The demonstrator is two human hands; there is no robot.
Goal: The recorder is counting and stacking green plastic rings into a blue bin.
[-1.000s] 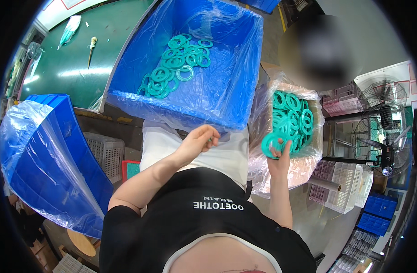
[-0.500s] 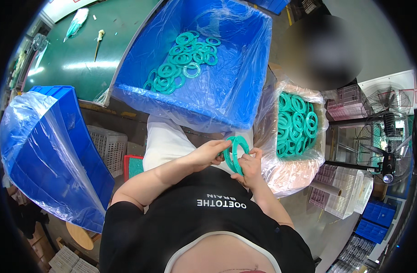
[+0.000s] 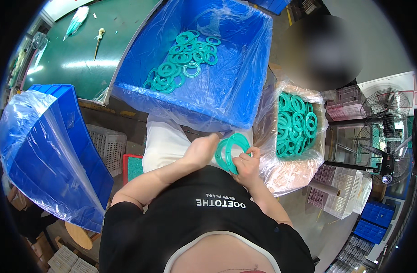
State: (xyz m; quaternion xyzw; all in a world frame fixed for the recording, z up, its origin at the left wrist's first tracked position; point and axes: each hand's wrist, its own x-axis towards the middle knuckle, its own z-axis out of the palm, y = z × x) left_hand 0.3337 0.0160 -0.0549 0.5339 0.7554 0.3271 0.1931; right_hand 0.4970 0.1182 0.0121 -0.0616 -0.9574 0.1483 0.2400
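Note:
My right hand [image 3: 247, 166] is closed on teal plastic rings [image 3: 227, 158], which look like two overlapping, tilted on edge above my lap. Its fingers wrap over their right side. Just left of the rings is my left hand [image 3: 203, 150], smeared by motion, with its fingers turned away; whether it holds anything cannot be seen. Beyond my hands, a blue bin [image 3: 213, 102] lined with clear plastic holds a loose pile of teal rings [image 3: 182, 58]. To my right, a plastic-lined box [image 3: 292, 170] is filled with more teal rings [image 3: 298, 122].
A tall blue bin [image 3: 88, 159] draped in clear film stands at my left, beside a white crate [image 3: 109, 148]. A green table [image 3: 76, 73] lies far left, bearing a glove [image 3: 76, 22] and a thin stick tool [image 3: 98, 43]. A black fan [image 3: 388, 136] and clear crates [image 3: 338, 191] stand right.
My left hand has come off the rings and moved slightly left and away from me. The rings have shifted left and tilted, still in my right hand.

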